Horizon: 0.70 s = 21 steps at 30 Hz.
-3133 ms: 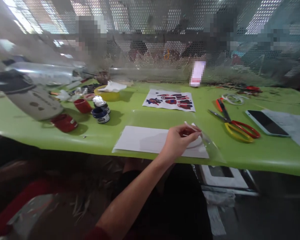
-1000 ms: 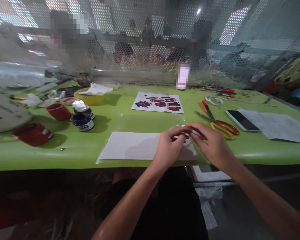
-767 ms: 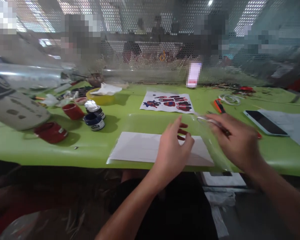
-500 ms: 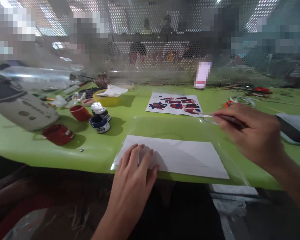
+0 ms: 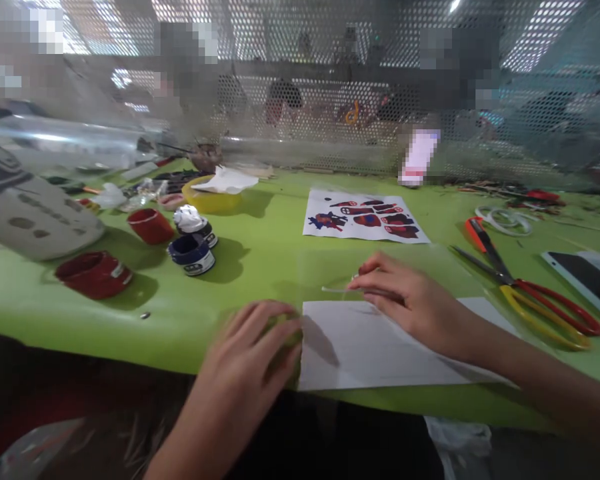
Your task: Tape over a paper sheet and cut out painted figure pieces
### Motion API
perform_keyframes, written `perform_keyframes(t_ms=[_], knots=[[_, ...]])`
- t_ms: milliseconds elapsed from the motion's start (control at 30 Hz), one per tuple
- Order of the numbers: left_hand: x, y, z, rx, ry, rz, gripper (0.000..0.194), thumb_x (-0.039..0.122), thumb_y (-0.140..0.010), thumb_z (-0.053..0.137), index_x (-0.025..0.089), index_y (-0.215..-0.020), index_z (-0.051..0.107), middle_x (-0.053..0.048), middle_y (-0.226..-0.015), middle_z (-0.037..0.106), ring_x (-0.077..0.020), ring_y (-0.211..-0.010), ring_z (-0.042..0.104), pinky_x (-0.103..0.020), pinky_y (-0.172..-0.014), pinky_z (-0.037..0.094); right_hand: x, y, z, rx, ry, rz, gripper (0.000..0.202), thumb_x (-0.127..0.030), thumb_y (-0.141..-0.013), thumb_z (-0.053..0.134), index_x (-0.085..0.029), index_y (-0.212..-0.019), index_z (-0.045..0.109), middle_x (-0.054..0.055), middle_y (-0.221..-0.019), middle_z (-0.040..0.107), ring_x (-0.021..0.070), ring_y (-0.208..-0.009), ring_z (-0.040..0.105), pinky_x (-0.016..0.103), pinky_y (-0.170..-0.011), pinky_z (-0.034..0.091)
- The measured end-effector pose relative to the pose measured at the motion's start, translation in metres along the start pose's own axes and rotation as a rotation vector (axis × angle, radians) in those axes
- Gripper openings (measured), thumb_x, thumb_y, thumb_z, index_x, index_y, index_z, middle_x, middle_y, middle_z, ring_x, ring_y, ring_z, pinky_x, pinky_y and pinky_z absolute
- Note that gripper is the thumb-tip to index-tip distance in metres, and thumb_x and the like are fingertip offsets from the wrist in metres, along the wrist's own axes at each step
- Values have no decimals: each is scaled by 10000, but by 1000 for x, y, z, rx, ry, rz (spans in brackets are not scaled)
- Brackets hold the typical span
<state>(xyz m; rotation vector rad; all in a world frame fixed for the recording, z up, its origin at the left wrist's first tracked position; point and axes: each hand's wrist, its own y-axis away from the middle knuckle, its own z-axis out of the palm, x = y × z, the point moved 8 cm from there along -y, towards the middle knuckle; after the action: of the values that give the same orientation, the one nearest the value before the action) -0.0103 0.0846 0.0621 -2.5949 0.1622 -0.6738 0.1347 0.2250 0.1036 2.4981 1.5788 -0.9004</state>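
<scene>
My right hand (image 5: 405, 300) pinches thin metal tweezers (image 5: 337, 289), their prongs apart above the top edge of a white paper sheet (image 5: 380, 350). My left hand (image 5: 255, 353), a little blurred, is at that sheet's left end with curved, spread fingers and nothing in them. Whether it touches the paper I cannot tell. A clear plastic sheet (image 5: 430, 262) lies at the white paper. Behind it rests a printed paper (image 5: 320, 232) with red, black and blue shapes. Scissors (image 5: 505, 277) with red and yellow handles lie open right of my right hand.
At left stand dark red pots (image 5: 94, 275), a dark blue paint jar (image 5: 191, 257), a white-topped jar (image 5: 190, 219) and a yellow bowl (image 5: 213, 200). A large pale container (image 5: 40, 220) leans beside them. A phone (image 5: 587, 280) lies at right. Perforated mesh (image 5: 320, 73) rises behind.
My right hand has moved left and nearer, bringing the tweezers over the white paper and uncovering the scissors. My left hand has shifted off the paper to its left end; the paper has turned slightly.
</scene>
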Motion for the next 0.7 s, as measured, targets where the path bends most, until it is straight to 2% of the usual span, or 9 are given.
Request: perform_keyframes(t_ms=[100,267,333,433,533,633,700], knots=[[-18,-11,-6,-6,11,-34,225,164,-982,554,231,-1184,628,-75,-1194,650,-245,-1115,599,-422,-925,527,2,-1,7,-2,-43,53,229,-186,-967,549,-229,-1045,760,86,-1127,642,208,-984,685,349,-882,565],[-19,-33,13,-95,63,-29,253,184,-981,578,239,-1225,613,-80,-1237,653,-246,-1150,594,-452,-966,535,1,-11,16,-36,-125,81,140,-194,-958,602,-219,-932,737,69,-1076,663,203,-982,676,334,-872,556],[-22,-34,20,-116,61,-40,318,199,-982,585,260,-1294,569,-73,-1285,646,-251,-1196,576,-477,-1002,522,0,-14,22,-83,-100,76,122,-202,-961,618,-219,-932,735,66,-1049,675,209,-983,654,349,-875,541],[-27,-29,26,-134,54,-66,406,231,-975,607,290,-1363,503,-53,-1325,643,-249,-1232,564,-491,-1034,503,1,-17,24,-64,-8,50,101,-208,-956,643,-200,-930,741,80,-1000,685,250,-1044,590,402,-924,497],[-30,-26,27,-142,31,-91,401,251,-974,616,306,-1352,497,-40,-1346,646,-251,-1229,574,-501,-1039,490,1,-19,27,-35,26,17,94,-229,-946,669,-182,-992,736,94,-1019,691,264,-1056,558,425,-943,471],[-29,-26,26,-151,28,-109,393,249,-976,615,309,-1346,498,-32,-1378,634,-249,-1241,567,-498,-1058,474,0,-21,31,-17,45,8,203,-269,-921,716,-145,-1081,702,105,-1044,697,269,-1062,554,419,-940,459],[-27,-26,26,-155,37,-107,397,247,-977,614,311,-1350,496,-27,-1386,627,-248,-1250,557,-488,-1063,474,-1,-24,37,-27,70,12,185,-275,-930,709,-139,-1055,695,98,-1013,693,264,-1031,551,413,-918,450]])
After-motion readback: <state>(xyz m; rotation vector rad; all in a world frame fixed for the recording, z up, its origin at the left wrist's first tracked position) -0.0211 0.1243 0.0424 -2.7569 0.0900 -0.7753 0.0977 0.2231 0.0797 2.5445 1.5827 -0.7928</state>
